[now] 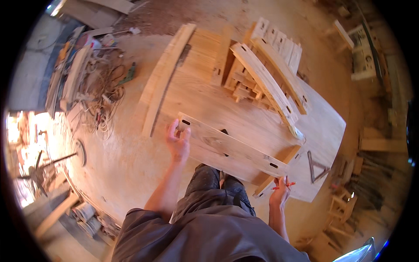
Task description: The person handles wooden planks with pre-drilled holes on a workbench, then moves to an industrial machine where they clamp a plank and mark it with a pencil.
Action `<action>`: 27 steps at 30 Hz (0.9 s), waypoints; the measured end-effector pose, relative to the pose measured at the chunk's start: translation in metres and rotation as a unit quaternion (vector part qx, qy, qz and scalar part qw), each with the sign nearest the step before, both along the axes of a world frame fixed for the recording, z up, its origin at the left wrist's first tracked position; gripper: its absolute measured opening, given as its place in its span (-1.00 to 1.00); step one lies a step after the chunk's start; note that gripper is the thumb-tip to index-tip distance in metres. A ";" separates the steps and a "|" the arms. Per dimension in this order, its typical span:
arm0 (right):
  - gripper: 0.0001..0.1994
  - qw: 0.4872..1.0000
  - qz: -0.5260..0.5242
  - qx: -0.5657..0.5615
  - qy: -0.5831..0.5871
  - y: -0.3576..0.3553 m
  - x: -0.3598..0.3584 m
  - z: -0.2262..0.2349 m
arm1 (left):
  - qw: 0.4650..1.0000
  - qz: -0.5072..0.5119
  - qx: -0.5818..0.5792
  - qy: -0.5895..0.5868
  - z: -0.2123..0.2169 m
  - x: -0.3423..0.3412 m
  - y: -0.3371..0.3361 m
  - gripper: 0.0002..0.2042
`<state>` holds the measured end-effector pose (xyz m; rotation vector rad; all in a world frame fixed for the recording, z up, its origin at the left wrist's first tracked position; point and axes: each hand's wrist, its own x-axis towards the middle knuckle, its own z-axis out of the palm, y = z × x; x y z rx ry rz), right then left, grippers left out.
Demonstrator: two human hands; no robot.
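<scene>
A long wooden board (227, 143) with dark slots near both ends lies across in front of me, held between my two hands. At its left end my left hand (179, 140) grips the edge, thumb on the near side. My right hand (281, 188) holds the lower right corner, and a red pen (283, 186) sticks out between its fingers. Underneath is a broad wooden panel (205, 98). Another wooden piece (279, 171) passes below the board's right end.
Slotted rails (266, 83) and a stack of small wooden parts (248, 85) rest on the panel's far side. A long plank (168, 81) lies at its left. At right sits a triangular square (317, 168). Cables (104, 118) and a green drill (128, 74) lie on the floor.
</scene>
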<state>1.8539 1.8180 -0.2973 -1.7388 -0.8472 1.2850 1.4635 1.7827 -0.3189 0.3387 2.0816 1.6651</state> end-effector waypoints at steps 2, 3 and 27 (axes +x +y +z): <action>-0.64 0.999 0.032 0.027 0.016 -0.004 0.000 0.030 | 0.998 0.050 0.044 0.020 0.027 0.003 -0.025 -0.60; -0.61 0.998 0.050 0.037 0.029 -0.005 0.001 0.042 | 0.995 0.068 0.067 0.028 0.040 0.007 -0.033 -0.61; -0.77 0.874 0.480 -0.054 0.041 -0.200 -0.079 0.120 | 0.832 0.184 0.421 -0.310 0.137 0.059 -0.350 -0.58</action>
